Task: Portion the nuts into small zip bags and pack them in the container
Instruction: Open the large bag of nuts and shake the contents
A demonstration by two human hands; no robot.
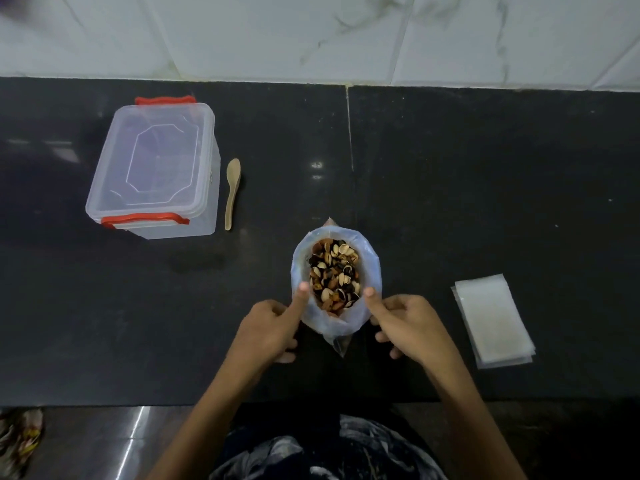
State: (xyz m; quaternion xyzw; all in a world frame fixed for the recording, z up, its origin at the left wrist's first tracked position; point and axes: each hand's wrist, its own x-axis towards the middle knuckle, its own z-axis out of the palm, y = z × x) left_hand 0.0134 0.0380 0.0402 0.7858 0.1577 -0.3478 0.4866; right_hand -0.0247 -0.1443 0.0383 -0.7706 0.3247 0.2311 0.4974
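A large clear plastic bag (304,251) stands open on the black counter, its rim rolled down, full of mixed nuts (334,275). My left hand (268,327) grips the bag's left side, thumb up along the rim. My right hand (403,322) grips the right side the same way, thumb on the rim. A stack of small clear zip bags (493,320) lies flat to the right. At the back left sits a clear plastic container (152,168) with red clips and its lid on. A wooden spoon (232,194) lies just right of it.
The black counter (485,188) meets a white tiled wall (311,36) at the back. A seam runs down the counter near the middle. The counter's front edge lies close to my body, with a glossy lower surface below it.
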